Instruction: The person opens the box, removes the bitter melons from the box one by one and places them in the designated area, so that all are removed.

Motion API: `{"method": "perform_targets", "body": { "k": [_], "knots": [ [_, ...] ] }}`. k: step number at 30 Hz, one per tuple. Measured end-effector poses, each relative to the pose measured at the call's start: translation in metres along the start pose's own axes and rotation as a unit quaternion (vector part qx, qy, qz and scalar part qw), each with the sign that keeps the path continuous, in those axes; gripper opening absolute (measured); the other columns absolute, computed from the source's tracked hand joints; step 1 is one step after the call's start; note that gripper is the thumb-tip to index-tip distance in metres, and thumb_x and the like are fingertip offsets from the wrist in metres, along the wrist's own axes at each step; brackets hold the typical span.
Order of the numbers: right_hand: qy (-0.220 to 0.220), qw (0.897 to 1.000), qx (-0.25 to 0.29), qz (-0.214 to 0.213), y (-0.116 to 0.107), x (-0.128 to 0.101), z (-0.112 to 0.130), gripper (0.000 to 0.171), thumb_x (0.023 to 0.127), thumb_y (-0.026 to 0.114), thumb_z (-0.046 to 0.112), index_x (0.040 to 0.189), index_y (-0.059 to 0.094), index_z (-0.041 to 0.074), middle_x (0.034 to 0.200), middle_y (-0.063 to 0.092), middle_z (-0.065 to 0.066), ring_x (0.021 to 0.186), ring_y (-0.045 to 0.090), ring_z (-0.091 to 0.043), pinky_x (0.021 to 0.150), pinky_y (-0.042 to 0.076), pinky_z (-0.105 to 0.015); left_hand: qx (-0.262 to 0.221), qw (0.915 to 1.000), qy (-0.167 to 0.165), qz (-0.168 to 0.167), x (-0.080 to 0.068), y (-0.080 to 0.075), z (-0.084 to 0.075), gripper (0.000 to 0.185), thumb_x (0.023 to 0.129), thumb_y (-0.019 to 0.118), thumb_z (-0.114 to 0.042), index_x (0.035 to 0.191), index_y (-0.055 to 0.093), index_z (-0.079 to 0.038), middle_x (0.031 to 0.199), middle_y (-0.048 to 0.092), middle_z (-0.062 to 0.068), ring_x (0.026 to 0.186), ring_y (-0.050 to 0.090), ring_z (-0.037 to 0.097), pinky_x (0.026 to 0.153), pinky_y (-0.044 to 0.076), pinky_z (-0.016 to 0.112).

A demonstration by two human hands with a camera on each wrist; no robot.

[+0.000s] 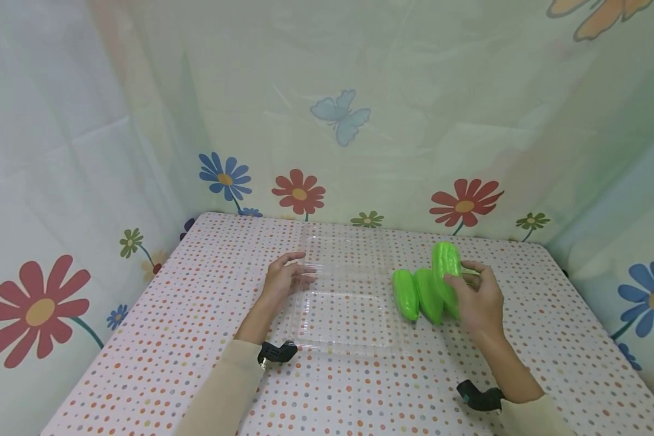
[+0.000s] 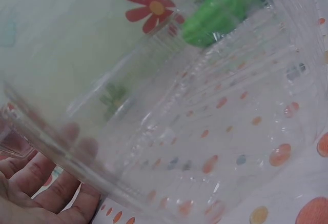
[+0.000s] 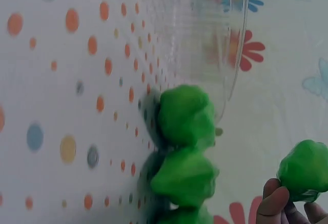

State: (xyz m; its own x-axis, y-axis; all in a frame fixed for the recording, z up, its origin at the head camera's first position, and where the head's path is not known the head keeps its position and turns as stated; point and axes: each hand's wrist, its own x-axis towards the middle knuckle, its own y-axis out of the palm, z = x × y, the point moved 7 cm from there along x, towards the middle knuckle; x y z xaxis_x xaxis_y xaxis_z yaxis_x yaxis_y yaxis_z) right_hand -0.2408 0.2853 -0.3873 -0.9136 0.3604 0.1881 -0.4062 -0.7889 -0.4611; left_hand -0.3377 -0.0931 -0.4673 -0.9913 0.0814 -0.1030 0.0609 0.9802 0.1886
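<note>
A clear plastic clamshell container lies open in the middle of the dotted table. My left hand grips its left edge, and the fingers show through the plastic in the left wrist view. To the container's right, my right hand pinches a green ridged gourd and holds it upright above the table. In the right wrist view this held gourd sits over my fingertips. More green gourds lie side by side just right of the container; they are the lying gourds.
The table has a white cloth with coloured dots. Flower-printed curtain walls close it in at the back and on both sides. Bare cloth stretches to the left, to the right and along the front edge.
</note>
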Motion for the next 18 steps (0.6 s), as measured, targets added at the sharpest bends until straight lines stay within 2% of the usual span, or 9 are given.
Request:
{"method": "perform_targets", "body": {
  "k": [6, 10, 18],
  "knots": [
    [0.004, 0.999, -0.031, -0.034, -0.021, 0.007, -0.014, 0.052, 0.102, 0.057, 0.036, 0.146, 0.048, 0.010, 0.126, 0.065, -0.018, 0.095, 0.056, -0.006, 0.064, 0.048, -0.013, 0.000, 1.0000, 0.002, 0.002, 0.000, 0.001, 0.000, 0.043, 0.098, 0.053, -0.006, 0.141, 0.054, -0.001, 0.106, 0.075, 0.017, 0.091, 0.076, 0.030, 0.083, 0.061, 0.040],
    [0.022, 0.998, -0.034, -0.052, -0.032, 0.012, -0.026, 0.053, 0.101, 0.058, 0.037, 0.146, 0.050, 0.011, 0.129, 0.064, -0.017, 0.097, 0.056, -0.004, 0.067, 0.045, -0.011, 0.000, 1.0000, 0.001, 0.003, -0.001, 0.002, -0.001, 0.043, 0.099, 0.052, -0.006, 0.141, 0.054, -0.001, 0.108, 0.075, 0.018, 0.094, 0.076, 0.033, 0.085, 0.060, 0.042],
    [0.062, 0.995, -0.043, -0.068, -0.044, 0.018, -0.043, 0.055, 0.100, 0.058, 0.039, 0.150, 0.048, 0.016, 0.138, 0.061, -0.016, 0.113, 0.058, -0.022, 0.071, 0.044, -0.015, 0.002, 1.0000, -0.001, -0.001, -0.001, 0.001, -0.001, 0.044, 0.097, 0.053, -0.006, 0.141, 0.054, -0.001, 0.108, 0.075, 0.018, 0.091, 0.076, 0.030, 0.083, 0.061, 0.041]
  ]
}}
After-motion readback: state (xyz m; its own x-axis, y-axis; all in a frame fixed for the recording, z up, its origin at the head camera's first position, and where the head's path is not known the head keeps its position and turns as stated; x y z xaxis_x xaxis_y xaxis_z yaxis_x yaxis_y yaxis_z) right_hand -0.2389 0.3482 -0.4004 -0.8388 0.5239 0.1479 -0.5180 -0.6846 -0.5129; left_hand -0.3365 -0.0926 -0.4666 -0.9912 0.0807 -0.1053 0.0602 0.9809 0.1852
